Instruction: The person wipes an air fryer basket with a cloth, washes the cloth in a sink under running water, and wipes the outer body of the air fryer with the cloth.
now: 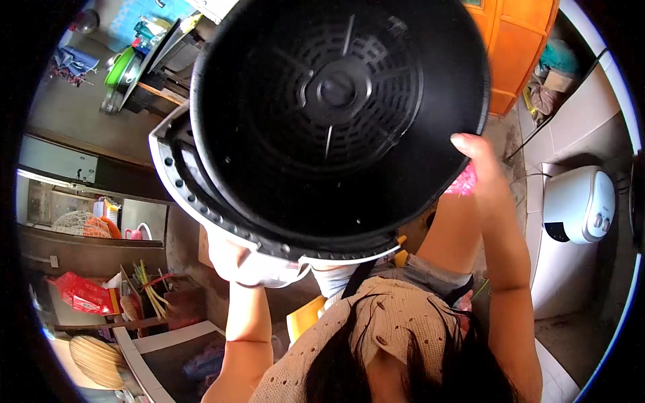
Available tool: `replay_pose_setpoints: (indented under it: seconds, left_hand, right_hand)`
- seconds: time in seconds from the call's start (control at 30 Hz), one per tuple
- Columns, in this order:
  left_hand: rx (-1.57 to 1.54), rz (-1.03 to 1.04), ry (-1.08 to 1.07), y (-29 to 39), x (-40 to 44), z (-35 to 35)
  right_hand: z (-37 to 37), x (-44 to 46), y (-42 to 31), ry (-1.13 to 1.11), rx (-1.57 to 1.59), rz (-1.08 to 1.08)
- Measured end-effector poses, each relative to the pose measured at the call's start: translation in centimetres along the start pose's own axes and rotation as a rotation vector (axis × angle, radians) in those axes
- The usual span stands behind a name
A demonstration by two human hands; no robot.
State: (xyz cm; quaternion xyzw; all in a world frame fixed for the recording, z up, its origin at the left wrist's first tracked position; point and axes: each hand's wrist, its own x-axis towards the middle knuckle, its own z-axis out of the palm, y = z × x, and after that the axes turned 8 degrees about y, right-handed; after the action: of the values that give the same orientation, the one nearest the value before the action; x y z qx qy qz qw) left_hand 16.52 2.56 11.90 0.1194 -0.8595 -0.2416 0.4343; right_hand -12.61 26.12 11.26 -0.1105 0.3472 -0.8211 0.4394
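Holds a round black basket point(440, 148) up in the air, ahead of the knitted top point(363, 322), with slotted base in view and a white-edged frame point(191, 201) around its lower left. Clamps the rim in the right hand point(478, 156), just by some pink material point(463, 181); meets the frame from below with the left hand point(225, 258), but cannot tell how far closed. Faces an orange cabinet point(514, 47), near a white appliance point(579, 201).

An orange wooden cabinet point(516, 43) is seen at upper right — near pale tiled surfaces point(588, 101) — while blue tiling point(176, 8) is glimpsed at upper left.
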Motion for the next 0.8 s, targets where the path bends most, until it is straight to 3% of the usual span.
replay_pose_setpoints:
  seconds: [0.1, 0.13, 0.2, 0.33, 0.37, 0.4, 0.53, 0.6, 0.63, 0.67, 0.73, 0.77, 0.8]
  left_hand:
    - [-0.02, 0.115, 0.202, 1.1, 3.2, 3.4]
    - [0.071, 0.227, 0.196, 0.9, 3.9, 3.9]
    - [0.018, 0.18, 0.121, -0.8, 4.1, 4.9]
    - [-0.383, -0.091, 0.038, -4.1, 4.5, 7.8]
    - [-0.203, -0.001, -0.178, -4.3, 5.7, 6.7]
    - [-0.376, -0.09, -0.224, -4.5, 6.5, 7.2]
    - [-0.495, -0.145, -0.331, -7.2, 7.1, 10.2]
    - [-0.624, -0.49, -0.558, -7.9, 7.4, 10.9]
    - [-0.635, -0.441, -0.536, -7.8, 8.0, 11.4]
    - [-0.745, -0.518, -0.585, -8.0, 8.5, 12.1]
    - [-0.671, -0.495, -0.68, -9.3, 9.5, 13.1]
    - [-0.784, -0.461, -0.65, -9.2, 10.1, 13.5]
    - [-0.601, -0.137, -0.5, -10.0, 10.1, 14.7]
  right_hand:
    - [-2.3, 0.0, 0.6, 0.185, -0.319, -0.237]
    - [-2.2, 0.2, 0.5, 0.205, -0.36, -0.276]
    - [-1.9, 0.5, 0.4, 0.25, -0.443, -0.352]
    - [-0.3, 2.1, 0.2, 0.279, -0.427, -0.393]
    - [-0.1, 2.6, 0.2, 0.252, -0.447, -0.399]
    - [0.4, 2.9, 0.3, 0.236, -0.472, -0.436]
    - [2.4, 4.1, 0.5, 0.222, -0.605, -0.644]
    - [2.2, 4.5, 0.7, 0.249, -0.71, -0.712]
    - [1.9, 4.8, 0.5, 0.242, -0.78, -0.736]
    - [1.8, 5.0, 0.4, 0.273, -0.773, -0.711]
    - [2.2, 5.6, 0.2, 0.337, -0.762, -0.666]
    - [2.1, 5.9, -0.1, 0.374, -0.803, -0.672]
    - [2.0, 6.3, -0.5, 0.409, -0.846, -0.672]
